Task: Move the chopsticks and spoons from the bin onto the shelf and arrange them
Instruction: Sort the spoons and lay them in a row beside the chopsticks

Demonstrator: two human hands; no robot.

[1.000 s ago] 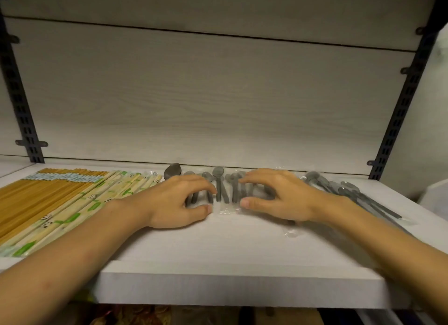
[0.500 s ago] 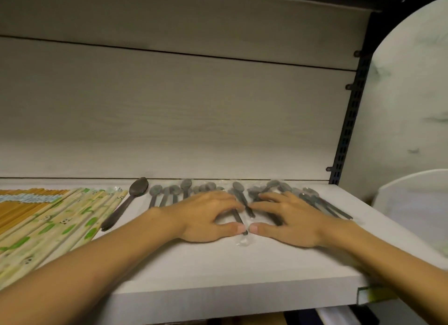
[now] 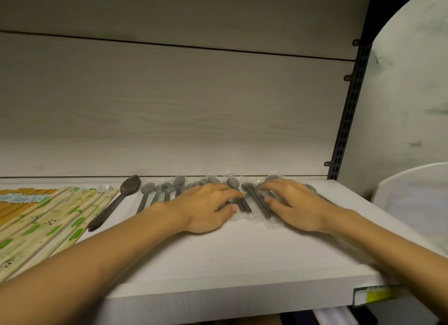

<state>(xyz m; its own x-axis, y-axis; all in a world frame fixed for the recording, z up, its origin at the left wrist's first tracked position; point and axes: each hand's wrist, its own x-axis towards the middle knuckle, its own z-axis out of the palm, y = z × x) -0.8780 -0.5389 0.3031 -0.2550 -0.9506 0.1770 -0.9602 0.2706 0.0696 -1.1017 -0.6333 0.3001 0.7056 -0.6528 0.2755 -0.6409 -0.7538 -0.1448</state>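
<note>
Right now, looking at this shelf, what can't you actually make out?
- Head view: several wrapped grey spoons lie partly under the left hand and right hand, so their count is unclear.
- The chopsticks run off the left edge.
- The bin is not identifiable; only a white curved object shows, cut off at the right edge.
- The shelf label print is too blurred to read.

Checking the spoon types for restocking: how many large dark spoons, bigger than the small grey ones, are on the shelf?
1. The large dark spoon lies between the panda-print chopsticks and the small grey wrapped spoons. It may be several stacked; the hands could hide more.
</note>
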